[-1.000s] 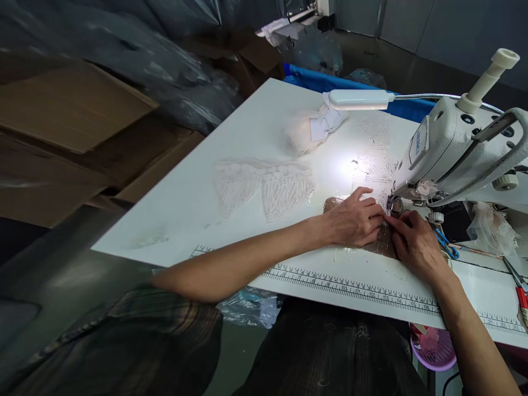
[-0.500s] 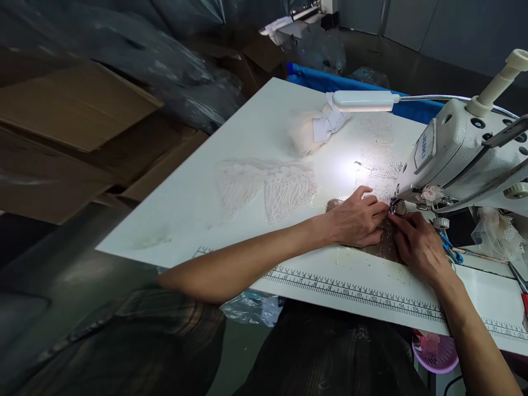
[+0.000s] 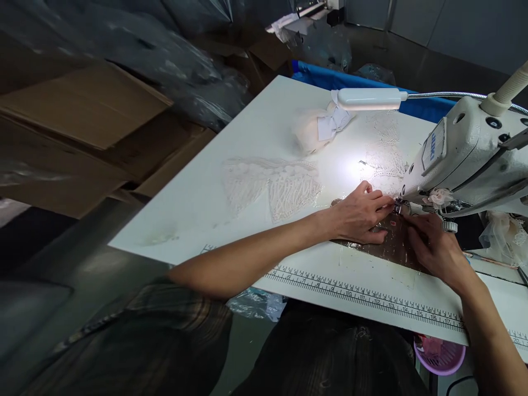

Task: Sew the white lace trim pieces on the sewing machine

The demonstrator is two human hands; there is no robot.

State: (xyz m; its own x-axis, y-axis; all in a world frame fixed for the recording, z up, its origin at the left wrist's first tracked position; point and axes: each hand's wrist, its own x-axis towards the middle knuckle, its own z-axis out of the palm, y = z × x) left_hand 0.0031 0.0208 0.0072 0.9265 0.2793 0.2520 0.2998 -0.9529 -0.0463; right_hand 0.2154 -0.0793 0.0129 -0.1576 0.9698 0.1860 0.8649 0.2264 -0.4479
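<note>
At the white sewing machine (image 3: 466, 148), both hands work close around the metal presser foot (image 3: 401, 207). My left hand (image 3: 361, 214) lies on the brown plate (image 3: 396, 242), its fingertips reaching the left side of the foot and its thumb spread apart. My right hand (image 3: 439, 245) is bent at the right of the foot, index finger pointing to it and the other fingers curled. What those fingers hold is too small to make out. Pale lace (image 3: 383, 157) lies behind the foot, partly hidden by my left hand and the machine head.
Another lace piece (image 3: 291, 192) is spread on the white table (image 3: 198, 214). Farther back sits a pale bundle with a white tie (image 3: 309, 135), near a lamp (image 3: 369, 99). A printed ruler (image 3: 358, 294) follows the front edge. Cardboard boxes (image 3: 86, 104) stand left; a purple basket (image 3: 443, 357) is below.
The view has shifted slightly, so the table and machine appear farther right. My right hand has drawn a little right from the foot, baring more of the brown plate. My left hand stays by the foot.
</note>
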